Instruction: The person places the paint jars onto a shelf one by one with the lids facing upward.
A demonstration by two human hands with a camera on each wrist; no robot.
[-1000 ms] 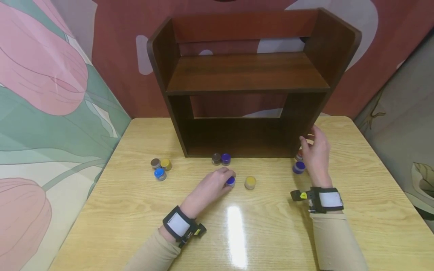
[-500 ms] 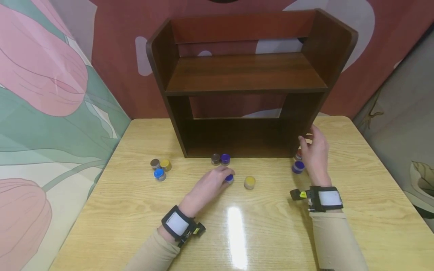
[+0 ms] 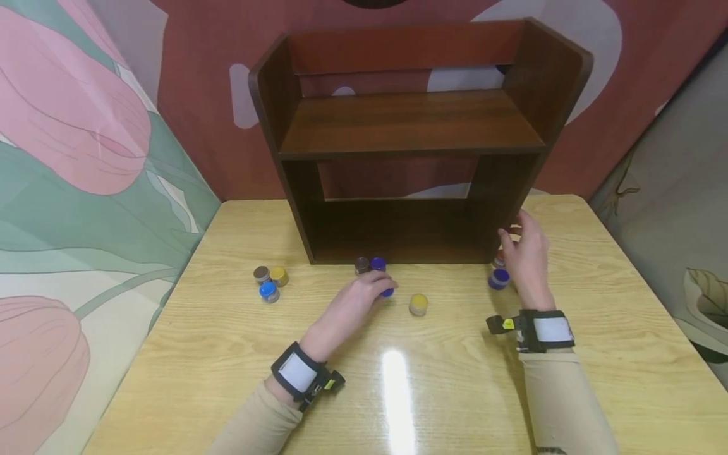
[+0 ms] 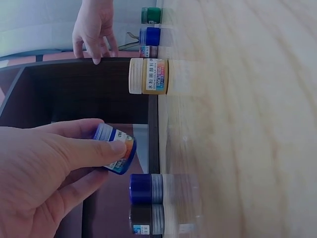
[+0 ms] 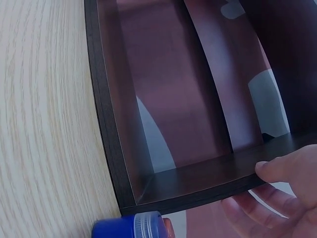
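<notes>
Just in front of the brown shelf (image 3: pixel 412 123), the head view shows the left hand (image 3: pixel 347 309) with bent fingers on a blue jar (image 3: pixel 387 292), near a dark-lidded jar (image 3: pixel 361 266) and a purple-lidded jar (image 3: pixel 378 264) standing side by side. A yellow jar (image 3: pixel 418 304) sits alone on the tabletop (image 3: pixel 455 392) to their right. Off to the left, a bright blue jar (image 3: pixel 269 291) is grouped with a small brown jar (image 3: pixel 261 274) and a mustard jar (image 3: pixel 279 276), perhaps to keep them together.

From the left wrist, the thumb and fingers pinch the blue jar by its sides, parted only by its width; it is tilted and looks lifted. Something so small and round likely needs just a fingertip hold, which also keeps the palm off the neighbours.

From the right wrist, the right hand (image 3: pixel 527 259) loosely clasps the shelf's side panel (image 5: pixel 213 171), thumb at the front, fingers behind, probably steadying it; how firmly cannot be told.
</notes>
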